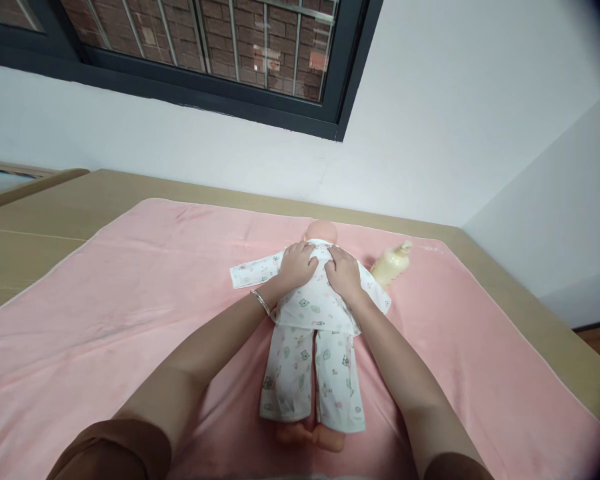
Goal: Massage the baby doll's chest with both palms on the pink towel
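A baby doll lies stretched out on a pink blanket, head towards the wall and feet towards me. It wears a white printed pajama top and matching pants. My left hand rests flat on the upper left of its torso, fingers extended. On the upper right, my right hand lies in the same way, thumb pointing inward. One sleeve reaches out to the left. A baby bottle with yellowish contents lies beside the doll's right-hand sleeve, close to my right hand.
The blanket covers much of a wooden tabletop, whose far edge meets a white wall. Above is a dark-framed window with bars outside. A raised wooden edge stands at the far left.
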`<state>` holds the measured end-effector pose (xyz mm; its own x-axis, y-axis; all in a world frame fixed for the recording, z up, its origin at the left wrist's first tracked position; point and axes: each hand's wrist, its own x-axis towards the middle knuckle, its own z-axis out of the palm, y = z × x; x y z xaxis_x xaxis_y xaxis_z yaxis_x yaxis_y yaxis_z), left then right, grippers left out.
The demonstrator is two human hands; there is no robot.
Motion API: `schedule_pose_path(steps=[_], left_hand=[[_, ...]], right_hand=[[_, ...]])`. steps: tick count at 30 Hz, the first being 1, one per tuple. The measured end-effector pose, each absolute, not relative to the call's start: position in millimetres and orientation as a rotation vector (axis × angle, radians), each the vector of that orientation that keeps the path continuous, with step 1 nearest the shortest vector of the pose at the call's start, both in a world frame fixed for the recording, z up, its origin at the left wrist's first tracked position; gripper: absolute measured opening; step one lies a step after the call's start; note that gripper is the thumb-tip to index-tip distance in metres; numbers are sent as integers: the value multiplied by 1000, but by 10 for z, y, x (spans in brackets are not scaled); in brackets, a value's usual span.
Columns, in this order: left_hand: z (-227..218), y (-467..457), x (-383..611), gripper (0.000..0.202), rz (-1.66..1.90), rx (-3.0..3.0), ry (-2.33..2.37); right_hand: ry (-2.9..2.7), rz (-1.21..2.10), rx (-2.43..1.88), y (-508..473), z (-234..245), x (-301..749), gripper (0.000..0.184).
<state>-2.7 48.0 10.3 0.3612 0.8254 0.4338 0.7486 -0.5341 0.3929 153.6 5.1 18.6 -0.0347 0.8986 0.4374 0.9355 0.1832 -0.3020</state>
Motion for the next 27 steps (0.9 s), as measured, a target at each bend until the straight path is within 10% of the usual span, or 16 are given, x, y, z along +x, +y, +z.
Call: schedule_pose_path(steps=[27], left_hand=[[77, 479, -13, 42, 947, 2438, 1455]], right_hand=[[-1911, -97, -1677, 70, 135, 1554, 48]])
